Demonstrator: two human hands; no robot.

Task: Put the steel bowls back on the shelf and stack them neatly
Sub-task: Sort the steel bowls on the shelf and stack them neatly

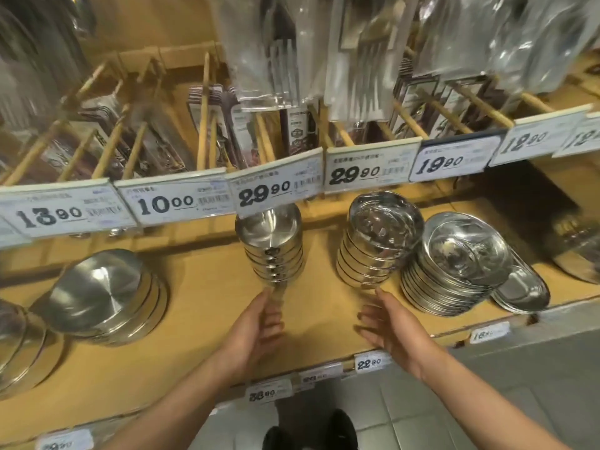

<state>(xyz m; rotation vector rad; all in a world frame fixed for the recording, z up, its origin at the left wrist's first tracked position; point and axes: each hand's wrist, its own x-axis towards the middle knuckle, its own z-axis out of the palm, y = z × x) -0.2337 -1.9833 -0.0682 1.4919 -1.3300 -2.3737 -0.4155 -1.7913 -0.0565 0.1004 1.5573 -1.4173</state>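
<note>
Two stacks of small steel bowls stand on the wooden shelf (201,306): a left stack (272,251) under the 29.90 tag and a right stack (373,245) that leans a little. My left hand (259,329) reaches forward with straight fingers, its fingertips just at the base of the left stack. Beside it, my right hand (386,326) is spread open just short of the right stack's base, holding nothing. A gap of bare shelf lies between the two stacks.
A stack of larger steel bowls (107,300) leans at the left, with steel lids (19,345) further left. Flat steel plates (454,271) and oval dishes (526,287) sit at the right. Price tags (276,190) and hanging cutlery packs (282,50) overhang the shelf from above.
</note>
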